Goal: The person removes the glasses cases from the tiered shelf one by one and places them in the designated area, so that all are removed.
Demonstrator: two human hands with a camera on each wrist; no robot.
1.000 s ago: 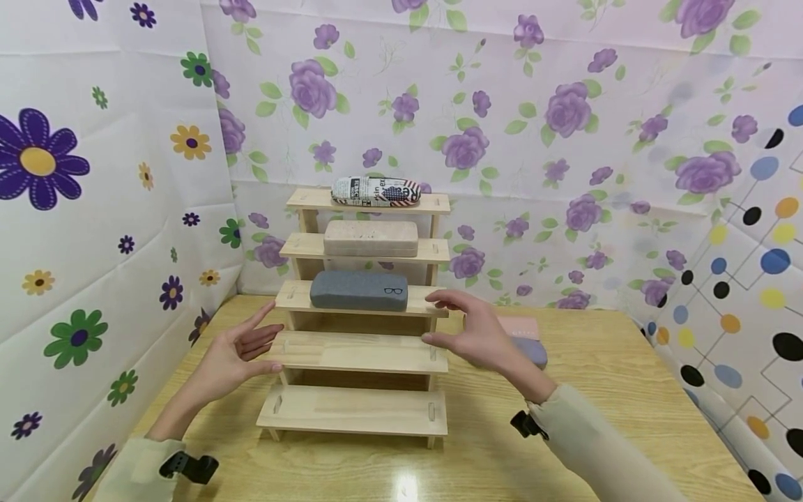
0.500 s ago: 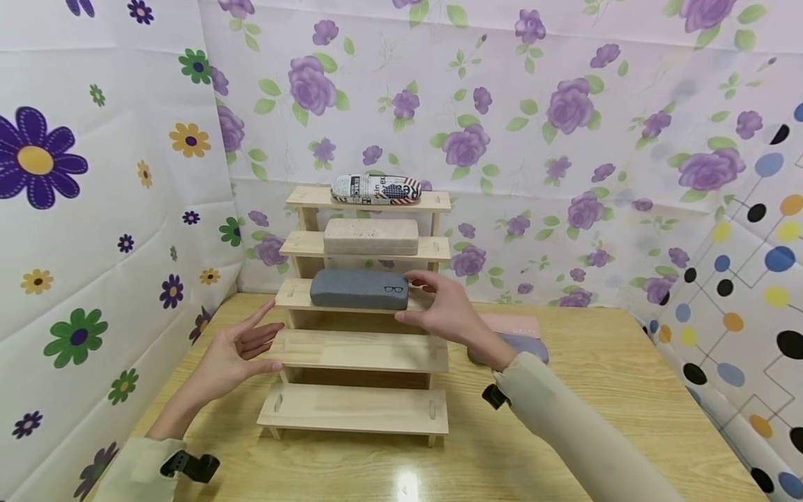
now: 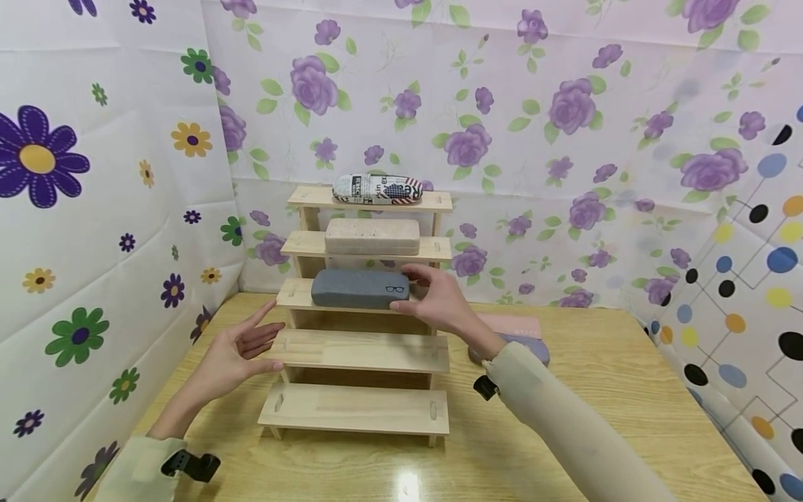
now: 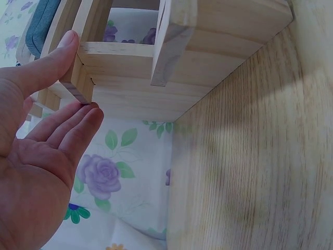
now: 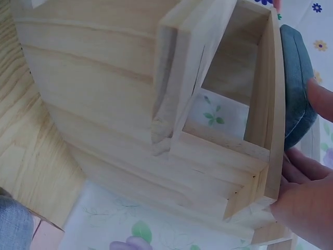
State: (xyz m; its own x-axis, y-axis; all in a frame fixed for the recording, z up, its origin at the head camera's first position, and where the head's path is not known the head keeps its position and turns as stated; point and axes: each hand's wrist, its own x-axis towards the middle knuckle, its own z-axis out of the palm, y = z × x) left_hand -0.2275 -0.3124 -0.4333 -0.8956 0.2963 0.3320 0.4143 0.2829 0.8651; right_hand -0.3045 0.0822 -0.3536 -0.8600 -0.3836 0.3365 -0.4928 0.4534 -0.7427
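Observation:
On the third step of a five-tier wooden display stand [image 3: 354,410] lies a blue-grey glasses case [image 3: 351,288] with a small spectacles mark. My right hand [image 3: 436,298] holds its right end, the thumb in front and the fingers behind; the right wrist view shows the thumb pressed on the case [image 5: 295,78]. At the stand's left side, my left hand [image 3: 228,357] spreads its fairly straight fingers and thumb against the board ends, as the left wrist view also shows with the hand [image 4: 41,151] at a board corner. Higher steps bear a beige case [image 3: 371,237] and a newspaper-print case [image 3: 376,189].
Right of the stand, a pink case [image 3: 514,325] and a purple case [image 3: 533,350] lie on the wooden table [image 3: 602,404], partly behind my right forearm. Flowered cloth [image 3: 401,84] hangs behind, with patterned cloths at both sides. The two lowest steps show bare wood.
My right hand has moved left from the end of the third step to the blue-grey glasses case and closed its thumb and fingers on it. The left hand has stayed in place.

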